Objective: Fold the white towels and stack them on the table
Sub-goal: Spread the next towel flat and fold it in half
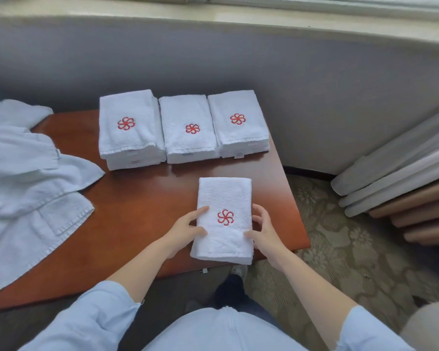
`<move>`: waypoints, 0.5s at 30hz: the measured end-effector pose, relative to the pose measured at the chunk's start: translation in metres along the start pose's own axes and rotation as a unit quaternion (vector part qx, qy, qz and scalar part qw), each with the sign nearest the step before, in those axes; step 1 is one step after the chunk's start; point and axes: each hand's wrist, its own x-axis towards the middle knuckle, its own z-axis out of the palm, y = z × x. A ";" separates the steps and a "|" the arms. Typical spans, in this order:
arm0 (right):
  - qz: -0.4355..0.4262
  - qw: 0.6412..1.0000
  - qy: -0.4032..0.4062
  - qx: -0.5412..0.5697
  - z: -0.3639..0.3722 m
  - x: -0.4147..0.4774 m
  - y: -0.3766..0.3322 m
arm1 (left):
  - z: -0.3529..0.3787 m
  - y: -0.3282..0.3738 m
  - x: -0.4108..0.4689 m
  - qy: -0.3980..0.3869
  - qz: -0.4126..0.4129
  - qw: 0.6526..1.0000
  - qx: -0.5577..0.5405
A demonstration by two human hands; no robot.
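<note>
A folded white towel (pixel 223 198) with a red pinwheel logo lies on the brown table (pixel 137 198) near its front right edge. My left hand (pixel 188 228) holds its left side, thumb and a finger on top. My right hand (pixel 262 230) grips its right edge, thumb on top and fingers curled along the side. At the back of the table stand three stacks of folded logo towels: left stack (pixel 128 127), middle stack (pixel 188 127), right stack (pixel 238 122).
A heap of unfolded white towels (pixel 26 188) covers the table's left side. A grey wall runs behind the table. Rolled or stacked pads (pixel 403 178) lean at the right over patterned carpet (pixel 340 262).
</note>
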 end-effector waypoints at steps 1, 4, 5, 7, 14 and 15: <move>0.001 0.999 -0.025 -0.020 -0.001 -0.002 0.000 | -0.002 0.000 0.000 -0.011 -0.014 0.999 -0.026; 0.008 0.996 -0.077 -0.053 -0.003 -0.008 -0.001 | -0.006 -0.003 -0.002 -0.036 -0.045 0.997 -0.043; 0.002 0.995 -0.080 -0.057 -0.003 -0.010 -0.002 | -0.006 -0.005 -0.003 -0.040 -0.049 0.997 -0.040; -0.009 0.996 -0.071 -0.061 -0.001 -0.015 -0.001 | -0.008 -0.010 -0.007 -0.047 -0.052 0.997 -0.036; -0.019 0.995 -0.072 -0.067 0.009 -0.027 0.005 | -0.012 -0.018 -0.023 -0.072 -0.043 0.996 0.010; -0.018 0.995 -0.075 -0.066 0.010 -0.028 0.005 | -0.014 -0.017 -0.025 -0.071 -0.040 0.996 0.019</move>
